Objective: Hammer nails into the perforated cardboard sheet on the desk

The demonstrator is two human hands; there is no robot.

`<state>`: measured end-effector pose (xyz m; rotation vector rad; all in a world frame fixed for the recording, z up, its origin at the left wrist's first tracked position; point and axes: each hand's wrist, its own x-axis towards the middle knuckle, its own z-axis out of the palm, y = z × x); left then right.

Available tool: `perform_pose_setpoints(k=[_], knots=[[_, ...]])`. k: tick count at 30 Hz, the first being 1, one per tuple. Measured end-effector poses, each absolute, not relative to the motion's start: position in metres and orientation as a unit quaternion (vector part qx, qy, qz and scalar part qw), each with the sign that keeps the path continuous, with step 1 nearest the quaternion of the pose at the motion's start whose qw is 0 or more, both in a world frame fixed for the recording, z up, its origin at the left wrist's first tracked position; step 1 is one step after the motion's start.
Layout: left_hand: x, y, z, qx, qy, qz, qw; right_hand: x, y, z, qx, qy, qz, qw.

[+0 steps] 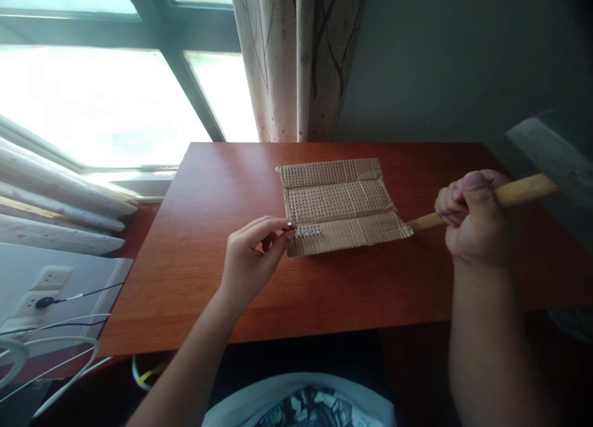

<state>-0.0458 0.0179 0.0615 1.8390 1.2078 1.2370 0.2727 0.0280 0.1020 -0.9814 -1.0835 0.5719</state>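
A sheet of brown cardboard (340, 198) pierced with rows of small holes lies on the wooden table. Near its front left edge stands a short row of shiny nails (309, 233). At the left end of that row, my left hand (257, 248) pinches a nail (290, 224) between thumb and fingertips, against the cardboard. Raised to the right, my right hand (475, 214) is wrapped round the wooden handle (525, 190) of a hammer. Its grey head (549, 146) is blurred at the right edge, and the handle's other end appears close to the cardboard's right corner.
The reddish-brown table (199, 279) stands beside a bright window (92, 105) and a patterned curtain (278, 56). A wall socket (39, 300) with a plugged-in cord and loose white cables (88, 353) sit at the lower left.
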Motion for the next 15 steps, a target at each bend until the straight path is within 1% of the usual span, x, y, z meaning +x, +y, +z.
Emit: perform_pose_setpoints(k=[9,15], knots=[[-0.0421,0.0154,0.0586,0.654,0.456,0.485,0.36,0.2716,0.0277,0.1031,-0.446,-0.482,0.258,0.708],[-0.0401,0.0159,0.0602,0.664,0.445,0.487,0.352,0.2701,0.0273,0.1037,-0.455,-0.487,0.255,0.7]])
